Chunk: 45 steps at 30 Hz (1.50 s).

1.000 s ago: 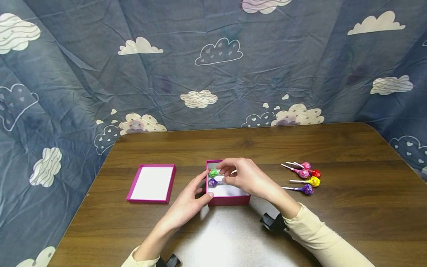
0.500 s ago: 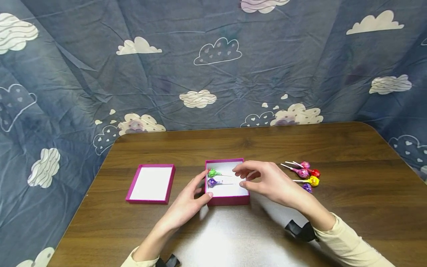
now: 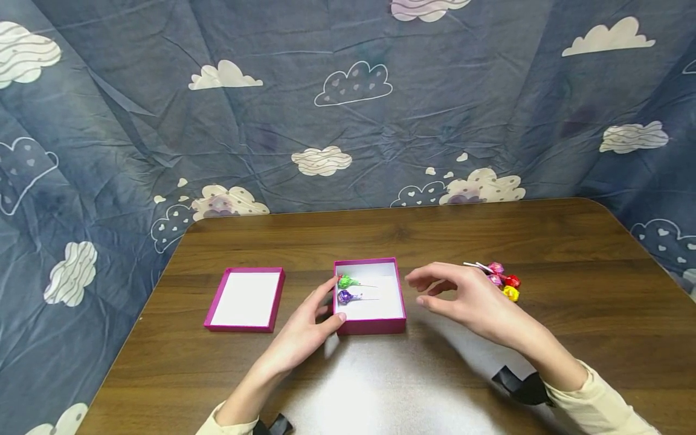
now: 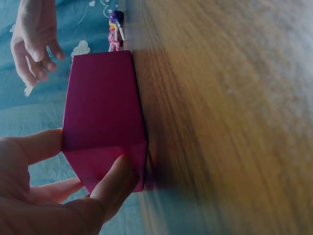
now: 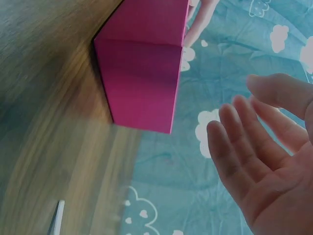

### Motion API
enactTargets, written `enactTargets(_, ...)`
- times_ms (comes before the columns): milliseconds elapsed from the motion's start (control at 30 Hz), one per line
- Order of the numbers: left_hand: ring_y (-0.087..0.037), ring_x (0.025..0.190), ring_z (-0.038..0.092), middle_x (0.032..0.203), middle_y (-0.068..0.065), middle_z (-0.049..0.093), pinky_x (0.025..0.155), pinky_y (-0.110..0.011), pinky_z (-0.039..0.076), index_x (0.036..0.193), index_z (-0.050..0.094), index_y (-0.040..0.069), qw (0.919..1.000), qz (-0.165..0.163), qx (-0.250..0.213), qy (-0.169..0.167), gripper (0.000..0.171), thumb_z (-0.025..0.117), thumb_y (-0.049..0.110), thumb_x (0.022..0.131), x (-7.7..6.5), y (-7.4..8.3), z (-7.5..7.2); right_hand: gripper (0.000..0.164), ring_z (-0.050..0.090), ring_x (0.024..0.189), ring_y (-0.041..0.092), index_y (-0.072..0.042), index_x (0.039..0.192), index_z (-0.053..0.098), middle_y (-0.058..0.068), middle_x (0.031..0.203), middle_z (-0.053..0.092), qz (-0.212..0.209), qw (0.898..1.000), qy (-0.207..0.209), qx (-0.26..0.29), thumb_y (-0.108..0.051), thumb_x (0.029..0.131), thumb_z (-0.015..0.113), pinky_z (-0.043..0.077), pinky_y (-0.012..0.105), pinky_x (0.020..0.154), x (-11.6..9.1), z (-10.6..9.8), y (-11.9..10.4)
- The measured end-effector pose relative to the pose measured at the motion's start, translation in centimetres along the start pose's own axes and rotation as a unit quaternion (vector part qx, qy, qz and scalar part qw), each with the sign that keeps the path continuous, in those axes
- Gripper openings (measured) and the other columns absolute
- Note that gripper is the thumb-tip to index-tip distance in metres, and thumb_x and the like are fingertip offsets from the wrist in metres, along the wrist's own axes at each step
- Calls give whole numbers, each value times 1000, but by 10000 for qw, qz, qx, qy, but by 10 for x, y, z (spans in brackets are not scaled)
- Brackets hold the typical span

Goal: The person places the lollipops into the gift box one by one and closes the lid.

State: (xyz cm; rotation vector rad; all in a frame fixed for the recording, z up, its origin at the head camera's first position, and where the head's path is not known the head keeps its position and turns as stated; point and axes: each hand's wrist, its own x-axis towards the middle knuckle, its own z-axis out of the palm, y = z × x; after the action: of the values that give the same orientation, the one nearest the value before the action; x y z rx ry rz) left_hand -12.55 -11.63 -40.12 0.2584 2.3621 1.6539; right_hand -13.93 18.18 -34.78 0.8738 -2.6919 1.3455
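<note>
A magenta box (image 3: 372,326) with a white inside stands at mid-table. Within it lie a green lollipop (image 3: 347,281) and a purple lollipop (image 3: 345,296), heads to the left and sticks pointing right. My left hand (image 3: 302,329) rests against the box's left side, its thumb at the front corner; in the left wrist view several fingers touch the magenta wall (image 4: 102,98). My right hand (image 3: 462,296) hovers just right of the box with nothing between its loosely bent fingers, as the right wrist view also shows. Behind it lie more wrapped lollipops (image 3: 512,281), partly hidden.
The magenta lid (image 3: 247,299) lies with its white inside up, left of the box. All this is on a brown wooden table (image 3: 304,238). A blue cloth (image 3: 348,139) with clouds hangs behind. A pale lollipop stick (image 5: 59,217) shows low in the right wrist view.
My right hand has let go of the lollipop sticks in the box and moved right, out past the box's right edge. The left hand has stayed at the box's side.
</note>
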Motion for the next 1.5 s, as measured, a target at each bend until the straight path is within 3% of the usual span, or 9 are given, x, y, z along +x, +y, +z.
enactTargets(433, -32, 129, 47, 155, -7, 33, 100, -56, 38, 153, 35, 29, 9999, -79, 80, -50, 66, 65, 23, 95, 1, -3, 0, 34, 67, 87, 11, -20, 116, 68, -10, 103, 68, -331, 9981, 392, -342, -4, 86, 75, 53, 26, 77, -25, -23, 9)
enactTargets(833, -32, 129, 47, 154, -6, 35, 100, -56, 39, 153, 35, 31, 9999, -109, 80, -35, 66, 66, 24, 95, 0, -2, 0, 37, 66, 84, 7, -23, 113, 70, -11, 100, 69, -173, 9942, 675, -817, -3, 83, 78, 51, 19, 72, -42, -40, 22)
enactTargets(967, -33, 129, 47, 154, -7, 35, 99, -56, 39, 152, 36, 30, 9999, -83, 65, -15, 65, 66, 24, 95, 1, -1, 0, 37, 60, 104, -2, -23, 111, 71, -8, 104, 70, -99, 9918, 772, -1010, -3, 81, 80, 50, 17, 76, -49, -42, 32)
enactTargets(1067, -34, 128, 47, 155, -9, 34, 99, -56, 39, 153, 36, 29, 9999, -61, 122, -2, 66, 66, 24, 95, 2, -1, 0, 38, 46, 121, -9, -24, 111, 72, -3, 110, 71, -30, 9907, 834, -1076, -4, 80, 81, 45, 11, 84, -54, -44, 38)
enactTargets(1133, -35, 128, 47, 155, -9, 34, 99, -55, 40, 153, 36, 28, 9998, -46, 168, 15, 65, 66, 24, 95, 2, -1, -1, 39, 41, 125, -11, -26, 111, 71, -4, 112, 70, -28, 9894, 854, -1175, -5, 79, 81, 38, 7, 89, -57, -45, 42)
enactTargets(1300, -34, 128, 48, 155, -9, 34, 99, -55, 40, 153, 35, 27, 9997, -24, 245, 35, 65, 65, 21, 96, 2, 0, -1, 39, 58, 102, -3, -28, 108, 72, -12, 103, 71, -114, 9822, 919, -1632, -7, 77, 83, 39, 11, 80, -62, -47, 50)
enactTargets(1367, -34, 128, 48, 155, -9, 34, 99, -55, 40, 153, 35, 28, 9997, -31, 221, 26, 65, 65, 21, 95, 2, -1, -1, 38, 60, 91, 2, -28, 106, 73, -13, 99, 71, -78, 9798, 919, -1775, -7, 77, 83, 40, 15, 74, -65, -47, 54)
enactTargets(1500, -34, 128, 48, 156, -7, 33, 99, -55, 40, 153, 36, 30, 9999, -38, 127, 13, 65, 66, 24, 95, 1, -1, 0, 35, 59, 87, 6, -29, 106, 73, -12, 98, 70, 243, 9792, 789, -1852, -10, 78, 83, 41, 19, 71, -71, -48, 61)
